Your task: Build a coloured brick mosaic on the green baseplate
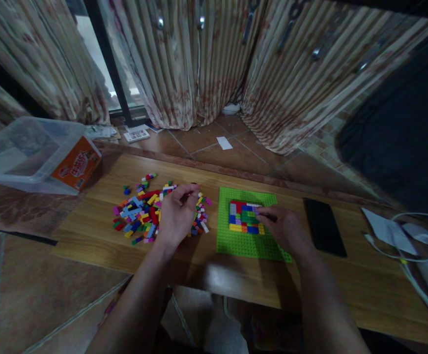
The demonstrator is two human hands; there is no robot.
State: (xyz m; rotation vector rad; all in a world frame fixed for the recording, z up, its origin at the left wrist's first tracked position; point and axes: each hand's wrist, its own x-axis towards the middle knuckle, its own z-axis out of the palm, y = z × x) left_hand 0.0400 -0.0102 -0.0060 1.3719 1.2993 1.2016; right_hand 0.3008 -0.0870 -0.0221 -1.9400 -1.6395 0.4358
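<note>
A bright green studded baseplate [224, 242] lies on the wooden table. On it stands a low block of toy bricks [252, 229] in red, blue, yellow, white, grey and green. At that block's right side my right hand [285, 228] is closed in a pinch, with a small purplish toy brick at its fingertips. My left hand [177, 214] hovers over the right part of a loose pile of colourful bricks [136, 212]. Its thumb and fingers are pinched together; whatever is between them is too small to make out. The hand hides some of the pile.
A black phone-like slab [324, 227] lies right of the baseplate. White cables [401, 255] and pale papers [388, 230] are at the table's right end. A clear plastic bin [33, 167] with an orange label stands at the far left. Curtains [169, 64] hang behind the table.
</note>
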